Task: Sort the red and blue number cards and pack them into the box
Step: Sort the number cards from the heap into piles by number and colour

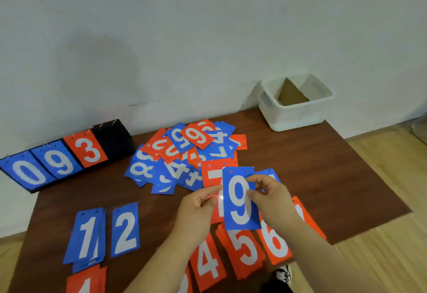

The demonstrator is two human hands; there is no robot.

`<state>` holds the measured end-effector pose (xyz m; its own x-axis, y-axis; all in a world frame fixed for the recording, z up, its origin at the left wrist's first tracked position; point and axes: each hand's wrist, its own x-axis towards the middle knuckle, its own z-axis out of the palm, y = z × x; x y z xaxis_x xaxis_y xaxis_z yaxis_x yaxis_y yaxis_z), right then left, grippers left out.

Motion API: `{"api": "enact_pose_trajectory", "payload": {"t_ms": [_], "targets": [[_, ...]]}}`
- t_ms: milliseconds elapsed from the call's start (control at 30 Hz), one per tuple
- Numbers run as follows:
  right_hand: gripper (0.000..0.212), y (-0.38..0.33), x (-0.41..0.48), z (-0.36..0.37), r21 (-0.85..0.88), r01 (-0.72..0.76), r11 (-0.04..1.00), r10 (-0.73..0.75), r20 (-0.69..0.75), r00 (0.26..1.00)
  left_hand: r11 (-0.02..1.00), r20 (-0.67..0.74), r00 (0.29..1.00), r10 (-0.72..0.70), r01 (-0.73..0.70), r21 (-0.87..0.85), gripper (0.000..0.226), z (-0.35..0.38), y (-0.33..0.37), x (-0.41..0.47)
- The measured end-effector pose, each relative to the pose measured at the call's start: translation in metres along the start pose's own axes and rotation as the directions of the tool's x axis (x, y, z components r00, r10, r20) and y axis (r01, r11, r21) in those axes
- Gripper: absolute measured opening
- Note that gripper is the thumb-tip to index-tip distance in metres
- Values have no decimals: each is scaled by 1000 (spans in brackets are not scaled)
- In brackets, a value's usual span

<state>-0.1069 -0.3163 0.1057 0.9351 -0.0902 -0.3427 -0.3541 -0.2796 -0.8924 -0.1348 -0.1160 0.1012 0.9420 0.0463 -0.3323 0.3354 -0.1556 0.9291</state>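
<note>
Blue nine card is being pinched by the right hand, a red seven by the left hand, with sorted stacks lying nearer, a mixed pile waiting beyond, and the box farther off showing no cards.

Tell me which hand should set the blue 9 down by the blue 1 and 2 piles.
Left hand, probably. It pinches the left edge of the blue 9 card, and the blue 1 pile and blue 2 pile lie on its side; the right hand would have to cross over.
</note>
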Motion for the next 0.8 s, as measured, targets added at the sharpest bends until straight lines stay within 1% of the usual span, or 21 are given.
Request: {"api": "enact_pose_trajectory", "payload": {"t_ms": [67,233,400,600,667,800], "targets": [[22,20,31,-43,-41,0,999,-1,-44,999,1000,-68,998,-7,9,29,37,33,1,16],[27,64,107,-168,-199,-30,979,15,-76,997,996,-201,977,-71,81,42,47,129,6,50],[23,93,172,-264,-315,-87,945,71,-61,996,981,-225,969,-100,134,143,43,203,14,76],[33,124,231,-317,-481,-55,875,60,-5,998,935,-227,968,-103,172,309,43,244,21,85],[35,133,241,-324,-527,-46,848,68,24,997,923,-241,962,-126,202,326,42,252,23,88],[37,153,255,-328,-602,-29,798,80,59,995,922,-274,949,-157,240,305,43,268,26,95]]}}
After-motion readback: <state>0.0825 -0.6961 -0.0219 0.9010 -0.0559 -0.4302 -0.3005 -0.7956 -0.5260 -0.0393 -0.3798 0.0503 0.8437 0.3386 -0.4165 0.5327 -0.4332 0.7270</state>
